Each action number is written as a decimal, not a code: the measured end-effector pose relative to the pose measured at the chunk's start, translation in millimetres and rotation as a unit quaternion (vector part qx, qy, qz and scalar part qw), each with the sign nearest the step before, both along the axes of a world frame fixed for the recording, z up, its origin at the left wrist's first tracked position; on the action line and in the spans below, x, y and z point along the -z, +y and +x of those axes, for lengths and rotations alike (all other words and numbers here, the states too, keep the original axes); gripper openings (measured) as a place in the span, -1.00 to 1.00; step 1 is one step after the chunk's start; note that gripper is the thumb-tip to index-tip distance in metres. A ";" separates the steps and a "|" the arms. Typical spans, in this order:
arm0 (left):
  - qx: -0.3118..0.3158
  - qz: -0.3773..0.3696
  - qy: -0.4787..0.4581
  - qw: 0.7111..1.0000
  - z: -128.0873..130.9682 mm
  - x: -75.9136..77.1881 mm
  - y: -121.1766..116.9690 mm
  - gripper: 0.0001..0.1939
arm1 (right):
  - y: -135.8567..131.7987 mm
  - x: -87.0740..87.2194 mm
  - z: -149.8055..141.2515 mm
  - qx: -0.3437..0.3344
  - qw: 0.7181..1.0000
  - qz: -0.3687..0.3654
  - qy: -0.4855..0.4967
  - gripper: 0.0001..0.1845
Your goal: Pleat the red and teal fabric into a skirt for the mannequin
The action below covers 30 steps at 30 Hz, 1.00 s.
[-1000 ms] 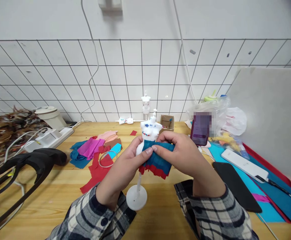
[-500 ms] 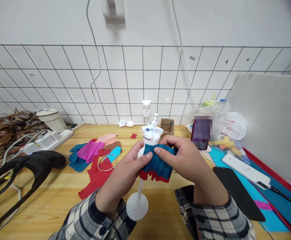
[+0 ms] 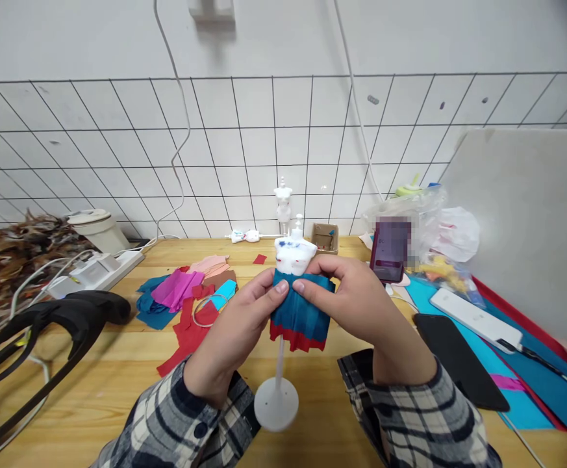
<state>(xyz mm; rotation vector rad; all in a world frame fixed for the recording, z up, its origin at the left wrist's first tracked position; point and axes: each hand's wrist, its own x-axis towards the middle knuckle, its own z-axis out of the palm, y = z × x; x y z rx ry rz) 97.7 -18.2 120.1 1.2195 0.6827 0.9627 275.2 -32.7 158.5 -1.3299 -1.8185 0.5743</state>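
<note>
A small white mannequin (image 3: pixel 295 259) on a round-based stand (image 3: pixel 276 404) is tilted toward me between my hands, with blue and red marks on its chest. Around its waist lies a pleated crepe paper skirt (image 3: pixel 300 315), blue above with a ragged red layer showing below. My left hand (image 3: pixel 247 318) pinches the skirt's left top edge against the waist, thumb in front. On the other side, my right hand (image 3: pixel 356 299) grips the top edge, its thumb pressed on the front. The fingers behind the mannequin are hidden.
Crumpled crepe paper (image 3: pixel 176 292) and a thin ring (image 3: pixel 210 310) lie to the left, beside a power strip (image 3: pixel 100 273) and black headset frame (image 3: pixel 69 312). Two small mannequins and a cardboard box (image 3: pixel 325 238) are behind. Phones, a white power bank (image 3: pixel 475 318) and coloured sheets lie right.
The mannequin has turned and tipped toward me, and its base has shifted slightly right. The skirt now lies flatter across its front, with both hands still pinching the top edge.
</note>
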 end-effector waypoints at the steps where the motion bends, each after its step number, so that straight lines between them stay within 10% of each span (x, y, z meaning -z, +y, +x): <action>1: -0.004 0.001 0.003 1.000 0.2 0.5 -0.7 -0.61 | 0.3 0.5 -0.3 0.002 1.000 -0.002 -0.002 -0.73; 15: -0.023 0.004 0.003 1.000 -3.4 -4.7 -1.4 -0.54 | 5.8 6.5 5.5 -0.073 0.993 -0.063 0.070 -0.72; 30: 0.028 0.002 0.052 0.998 0.0 -8.2 -5.1 -0.48 | -2.6 -2.5 3.0 -0.004 0.999 -0.016 -0.042 -0.84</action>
